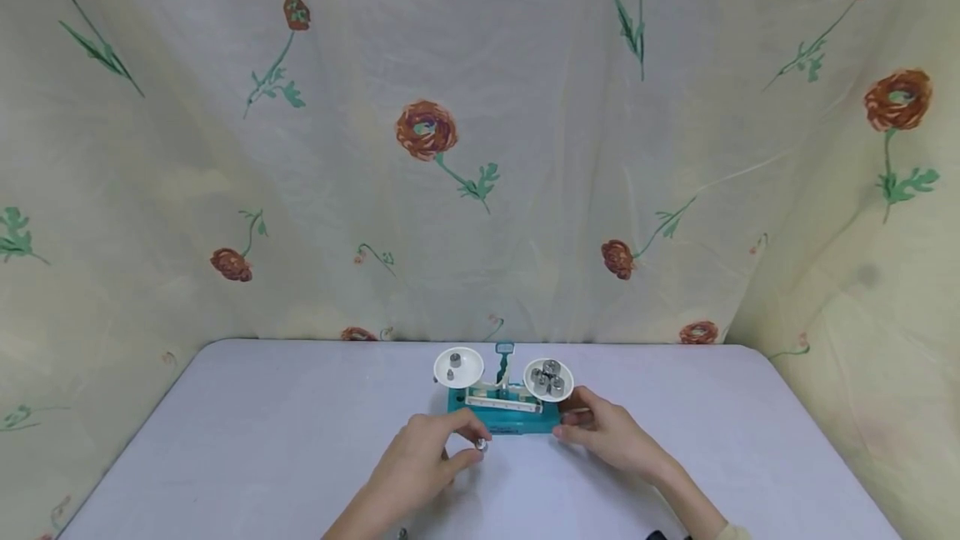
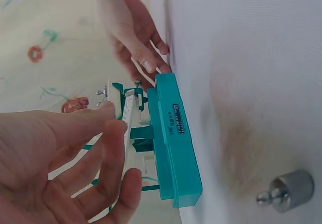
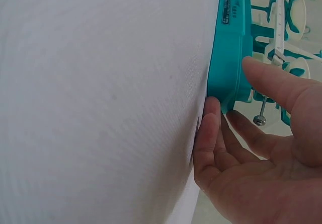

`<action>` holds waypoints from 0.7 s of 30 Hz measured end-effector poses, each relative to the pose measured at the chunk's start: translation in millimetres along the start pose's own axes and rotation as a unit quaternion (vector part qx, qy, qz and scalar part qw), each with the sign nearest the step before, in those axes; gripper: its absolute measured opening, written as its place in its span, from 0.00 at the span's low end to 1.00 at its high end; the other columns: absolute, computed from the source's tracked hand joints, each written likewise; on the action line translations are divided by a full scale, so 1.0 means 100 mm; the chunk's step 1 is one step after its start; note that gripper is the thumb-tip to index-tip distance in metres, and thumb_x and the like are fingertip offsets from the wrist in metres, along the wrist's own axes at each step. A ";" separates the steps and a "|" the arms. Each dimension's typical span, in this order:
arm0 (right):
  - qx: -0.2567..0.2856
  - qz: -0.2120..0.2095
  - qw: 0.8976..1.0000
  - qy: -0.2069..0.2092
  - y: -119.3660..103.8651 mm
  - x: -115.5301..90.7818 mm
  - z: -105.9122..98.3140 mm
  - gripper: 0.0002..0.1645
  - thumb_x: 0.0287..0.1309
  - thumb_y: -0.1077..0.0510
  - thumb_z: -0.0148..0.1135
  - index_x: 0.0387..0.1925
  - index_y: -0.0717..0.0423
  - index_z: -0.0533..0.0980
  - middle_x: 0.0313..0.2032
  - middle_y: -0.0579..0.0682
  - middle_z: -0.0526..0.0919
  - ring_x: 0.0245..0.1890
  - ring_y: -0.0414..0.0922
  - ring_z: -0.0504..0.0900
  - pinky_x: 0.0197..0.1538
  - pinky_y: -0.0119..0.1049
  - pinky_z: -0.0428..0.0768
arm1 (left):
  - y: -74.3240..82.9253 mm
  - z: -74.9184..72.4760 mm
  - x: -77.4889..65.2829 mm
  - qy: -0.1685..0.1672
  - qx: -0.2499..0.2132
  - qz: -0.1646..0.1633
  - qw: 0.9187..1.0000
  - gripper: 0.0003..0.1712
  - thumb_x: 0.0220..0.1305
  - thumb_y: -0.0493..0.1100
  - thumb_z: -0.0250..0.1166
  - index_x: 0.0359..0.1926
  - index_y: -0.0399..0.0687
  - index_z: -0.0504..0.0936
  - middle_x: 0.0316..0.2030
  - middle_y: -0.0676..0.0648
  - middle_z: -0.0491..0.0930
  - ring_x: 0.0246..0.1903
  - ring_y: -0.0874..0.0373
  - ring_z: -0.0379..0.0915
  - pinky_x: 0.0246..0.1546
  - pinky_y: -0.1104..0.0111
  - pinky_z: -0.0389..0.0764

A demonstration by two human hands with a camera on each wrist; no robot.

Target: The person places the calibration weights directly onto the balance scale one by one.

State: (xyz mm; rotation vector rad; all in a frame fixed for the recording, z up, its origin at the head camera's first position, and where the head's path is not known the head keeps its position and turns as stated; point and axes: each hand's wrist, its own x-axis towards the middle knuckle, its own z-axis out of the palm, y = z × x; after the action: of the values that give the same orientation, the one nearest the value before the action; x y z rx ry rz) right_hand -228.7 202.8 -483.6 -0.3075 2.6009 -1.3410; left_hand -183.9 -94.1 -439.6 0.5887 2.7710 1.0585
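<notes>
A teal balance scale (image 1: 504, 419) stands on the table with a white pan at each end. Its beam slopes down to the right. In the left pan (image 1: 468, 371) are two metal weights; the right pan (image 1: 564, 375) carries several. My left hand (image 1: 420, 461) pinches a small metal weight (image 1: 482, 444) between thumb and fingers, just in front of the base; in the left wrist view the fingers hide it. My right hand (image 1: 611, 437) grips the right end of the base, its thumb (image 3: 264, 78) on the upper side and fingertips at the end near the tabletop.
A knobbed metal weight (image 2: 292, 191) stands on the white-covered table (image 1: 262, 440) nearer to me, at the lower edge of the head view. Behind the table hangs a flowered curtain (image 1: 510, 215). A dark object (image 1: 656, 535) shows at the bottom right.
</notes>
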 end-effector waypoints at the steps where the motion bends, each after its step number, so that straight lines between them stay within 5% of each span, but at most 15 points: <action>1: -0.001 -0.001 1.000 -0.001 0.00 0.00 0.00 0.34 0.66 0.53 0.75 0.66 0.65 0.74 0.60 0.61 0.85 0.57 0.52 0.87 0.62 0.52 0.87 | 0.01 -0.01 0.00 0.010 0.003 0.006 1.000 0.09 0.69 0.44 0.75 0.48 0.60 0.88 0.46 0.56 0.93 0.20 0.68 0.71 0.23 0.74 0.76; 12: 0.003 -0.011 1.000 -0.008 0.01 0.00 -0.02 0.35 0.67 0.52 0.75 0.67 0.65 0.73 0.61 0.62 0.85 0.58 0.52 0.86 0.61 0.52 0.87 | 0.05 -0.12 0.05 0.141 0.034 0.020 0.989 0.12 0.67 0.50 0.77 0.50 0.64 0.90 0.42 0.55 0.92 0.22 0.70 0.67 0.23 0.76 0.74; 21: 0.000 -0.006 1.000 -0.006 0.00 0.00 -0.01 0.34 0.67 0.52 0.75 0.66 0.65 0.74 0.60 0.61 0.85 0.58 0.53 0.87 0.62 0.53 0.87 | 0.02 -0.17 0.12 0.205 0.050 0.004 0.978 0.13 0.67 0.48 0.77 0.51 0.64 0.90 0.44 0.55 0.92 0.22 0.70 0.67 0.26 0.77 0.74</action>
State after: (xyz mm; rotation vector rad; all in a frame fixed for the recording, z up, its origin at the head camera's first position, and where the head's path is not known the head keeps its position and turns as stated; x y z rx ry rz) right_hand -229.1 204.2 -483.1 -0.3302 2.5939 -1.3376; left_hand -197.8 -98.2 -425.3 0.4333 3.1924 1.1610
